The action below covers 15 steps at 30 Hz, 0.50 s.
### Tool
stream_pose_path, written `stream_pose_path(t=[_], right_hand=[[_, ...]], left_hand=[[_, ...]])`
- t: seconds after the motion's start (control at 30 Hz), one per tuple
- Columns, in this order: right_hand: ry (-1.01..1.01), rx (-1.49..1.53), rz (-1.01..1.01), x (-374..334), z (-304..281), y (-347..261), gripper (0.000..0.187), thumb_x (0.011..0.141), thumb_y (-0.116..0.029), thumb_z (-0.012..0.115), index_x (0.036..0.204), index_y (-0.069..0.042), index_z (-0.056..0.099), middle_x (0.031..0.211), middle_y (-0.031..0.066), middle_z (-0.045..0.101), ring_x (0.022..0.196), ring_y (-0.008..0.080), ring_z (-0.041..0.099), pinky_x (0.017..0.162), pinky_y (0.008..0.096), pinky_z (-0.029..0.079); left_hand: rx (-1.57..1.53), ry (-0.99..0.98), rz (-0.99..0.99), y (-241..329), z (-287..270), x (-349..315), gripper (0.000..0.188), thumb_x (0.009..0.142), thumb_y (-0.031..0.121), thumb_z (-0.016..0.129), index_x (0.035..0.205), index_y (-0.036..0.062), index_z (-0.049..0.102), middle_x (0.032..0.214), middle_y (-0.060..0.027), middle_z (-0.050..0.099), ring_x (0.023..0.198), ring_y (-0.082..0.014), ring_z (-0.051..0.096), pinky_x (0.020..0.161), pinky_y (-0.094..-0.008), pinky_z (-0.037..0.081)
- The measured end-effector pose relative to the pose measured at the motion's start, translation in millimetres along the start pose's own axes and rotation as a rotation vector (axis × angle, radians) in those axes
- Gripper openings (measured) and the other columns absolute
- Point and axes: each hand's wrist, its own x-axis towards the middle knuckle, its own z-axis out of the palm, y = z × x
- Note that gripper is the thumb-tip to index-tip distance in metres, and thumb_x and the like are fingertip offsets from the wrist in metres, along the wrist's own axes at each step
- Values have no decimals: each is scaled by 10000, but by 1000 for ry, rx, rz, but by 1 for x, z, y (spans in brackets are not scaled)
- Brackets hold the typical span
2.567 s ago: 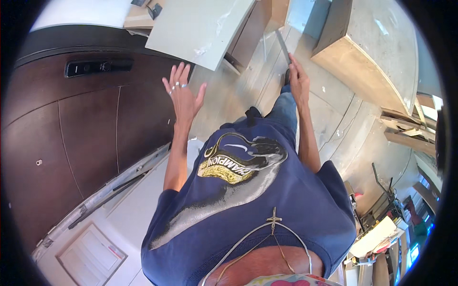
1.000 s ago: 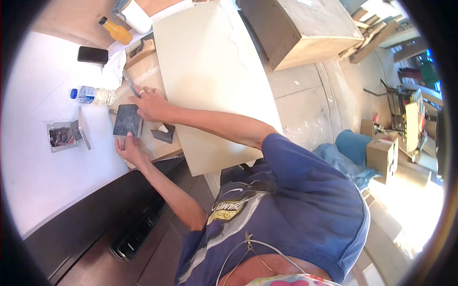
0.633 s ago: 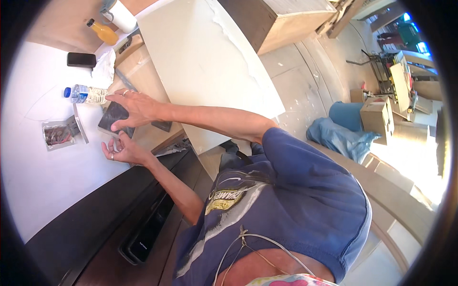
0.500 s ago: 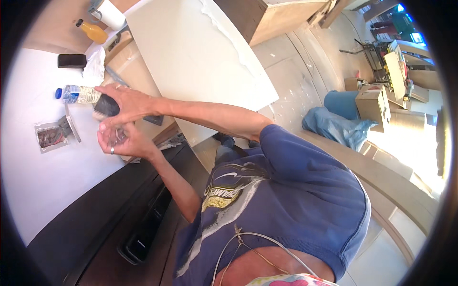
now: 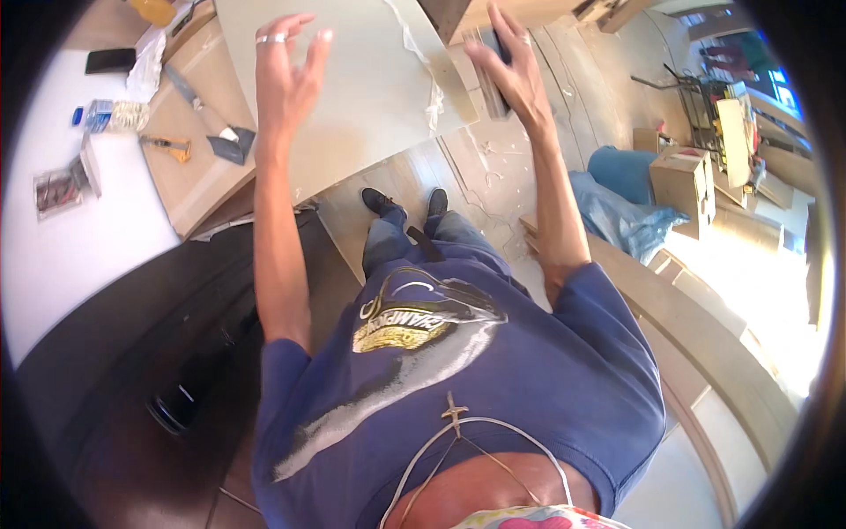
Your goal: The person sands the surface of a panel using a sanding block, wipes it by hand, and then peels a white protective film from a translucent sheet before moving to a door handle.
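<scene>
My left hand [image 5: 286, 79] is held over the large pale board [image 5: 370, 106], its thumb apart from the fingers and nothing in it. At the board's right edge, my right hand [image 5: 518, 75] grips a dark, flat sanding block [image 5: 491, 84] between thumb and fingers. Whether the block touches the board I cannot tell. Left of the board, a brown work surface [image 5: 189, 189] carries a dark-bladed scraper [image 5: 233, 145], a yellow utility knife [image 5: 170, 148] and a long-bladed tool [image 5: 183, 85].
A clear bottle [image 5: 123, 115], a black phone [image 5: 111, 61] and crumpled white paper [image 5: 145, 72] are at the left. Near them is an opened box with wires [image 5: 60, 192]. Cardboard boxes [image 5: 683, 189] and blue plastic sheeting [image 5: 626, 216] lie at the right, beyond a wooden rail.
My hands were close together at the left by the bottle, with the block between them. They have parted and swung right over the board; the right one carries the block.
</scene>
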Motion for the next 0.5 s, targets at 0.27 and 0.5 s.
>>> stream_pose_path(t=[0.27, 0.5], right_hand=[[-201, -297, 77, -68, 20, 41, 869, 760, -683, 759, 1473, -210, 606, 1556, 243, 432, 1338, 458, 492, 1115, 569, 381], [-119, -299, -28, 7, 53, 79, 788, 781, -694, 730, 1434, -265, 640, 1491, 205, 528, 1327, 462, 503, 1095, 575, 397]], left_hand=[[870, 32, -107, -173, -21, 92, 524, 957, 494, 651, 1312, 108, 646, 1416, -140, 573, 1315, -331, 550, 1113, -528, 415], [945, 115, -239, -163, 17, 76, 515, 968, 437, 591, 1352, 93, 597, 1434, -181, 567, 1352, -372, 504, 1112, -553, 386]])
